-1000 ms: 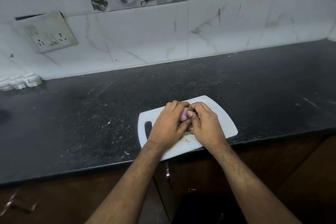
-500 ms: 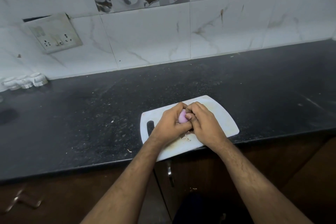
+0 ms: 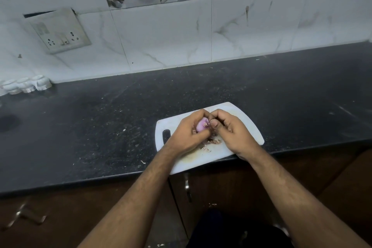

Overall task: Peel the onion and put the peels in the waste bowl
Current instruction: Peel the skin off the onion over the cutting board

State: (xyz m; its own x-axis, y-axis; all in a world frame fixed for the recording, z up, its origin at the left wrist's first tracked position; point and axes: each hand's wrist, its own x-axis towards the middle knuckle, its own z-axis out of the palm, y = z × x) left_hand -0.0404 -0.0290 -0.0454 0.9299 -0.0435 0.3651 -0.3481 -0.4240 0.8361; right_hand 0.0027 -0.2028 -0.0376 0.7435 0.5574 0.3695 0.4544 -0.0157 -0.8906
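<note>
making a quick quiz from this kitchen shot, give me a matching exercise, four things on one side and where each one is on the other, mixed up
Things:
1. onion
2. peel scraps
3. cutting board
4. socket plate

Places:
A. on the tiled wall
B. at the counter's front edge
C. in the left hand
D. on the board, below the hands

Pairs: 1-C, 2-D, 3-B, 4-A

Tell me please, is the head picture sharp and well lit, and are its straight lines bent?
Head view: dim, cool light with darker corners; the onion and cutting board are fairly sharp, the left hand and right hand cast only soft shadows; the countertop edge and wall tile seams bow from wide-angle distortion.
</note>
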